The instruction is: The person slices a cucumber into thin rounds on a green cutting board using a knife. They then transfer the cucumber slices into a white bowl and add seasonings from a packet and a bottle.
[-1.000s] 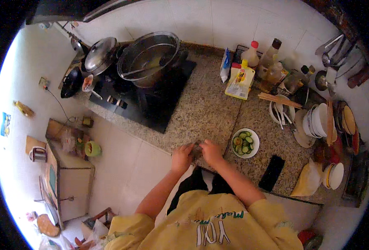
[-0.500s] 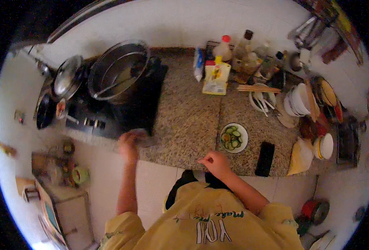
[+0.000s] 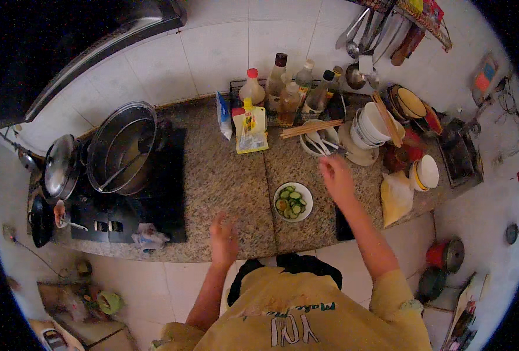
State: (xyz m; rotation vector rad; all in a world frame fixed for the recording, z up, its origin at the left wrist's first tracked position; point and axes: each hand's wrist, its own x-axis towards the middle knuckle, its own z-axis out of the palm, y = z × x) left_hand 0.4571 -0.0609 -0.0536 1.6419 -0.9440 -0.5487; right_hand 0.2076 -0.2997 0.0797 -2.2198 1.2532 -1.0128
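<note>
Over the front of the stone counter (image 3: pixel 227 169), my left hand (image 3: pixel 223 241) hovers with its fingers loosely apart, holding nothing. My right hand (image 3: pixel 338 180) is stretched out to a bowl (image 3: pixel 309 147) of white spoons (image 3: pixel 317 142). Its fingertips are at the spoon handles; blur hides whether they grip one. A pair of wooden chopsticks (image 3: pixel 311 128) rests across that bowl. Between my hands sits a small white bowl (image 3: pixel 307 193) of sliced cucumber (image 3: pixel 290 203). A crumpled cloth (image 3: pixel 150 237) lies at the front edge of the black stove, left of my left hand.
On the stove (image 3: pixel 168 205) at left stands a large pot (image 3: pixel 122 146) with a ladle inside, a lidded pan (image 3: pixel 62 167) beside it. Bottles (image 3: pixel 277 82) and a yellow pouch (image 3: pixel 252 131) line the back. Stacked bowls (image 3: pixel 369 126), a yellow bag (image 3: pixel 397 196) and a dark phone (image 3: pixel 343 225) are at right.
My left hand has left the cloth at the stove edge and moved right over the counter. My right hand has reached forward and right to the spoons. The view has shifted too.
</note>
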